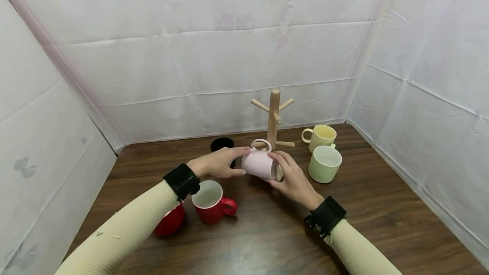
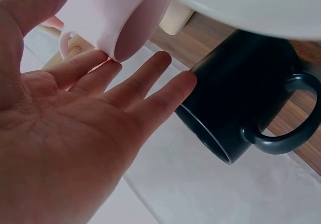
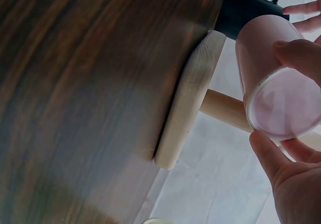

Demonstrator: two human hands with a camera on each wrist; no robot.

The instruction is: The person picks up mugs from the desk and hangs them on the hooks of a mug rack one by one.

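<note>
A pale pink mug [image 1: 257,164] is held on its side in the air in front of a wooden mug tree [image 1: 273,116], its handle upward. My right hand [image 1: 294,181] grips it near the base end, thumb and fingers on opposite sides, as the right wrist view also shows on the mug [image 3: 266,48]. My left hand [image 1: 219,162] is at the mouth end. In the left wrist view its fingers [image 2: 150,78] are extended, with fingertips right at the pink rim. A black mug [image 2: 246,83] stands just beyond the left hand, partly hidden by it in the head view.
A red mug [image 1: 210,213] with a white inside stands nearer me, and another red item [image 1: 170,223] is partly under my left forearm. To the right stand a yellow mug [image 1: 321,139] and a light green mug [image 1: 324,168]. White sheeting [image 1: 214,63] surrounds the wooden table [image 1: 263,241].
</note>
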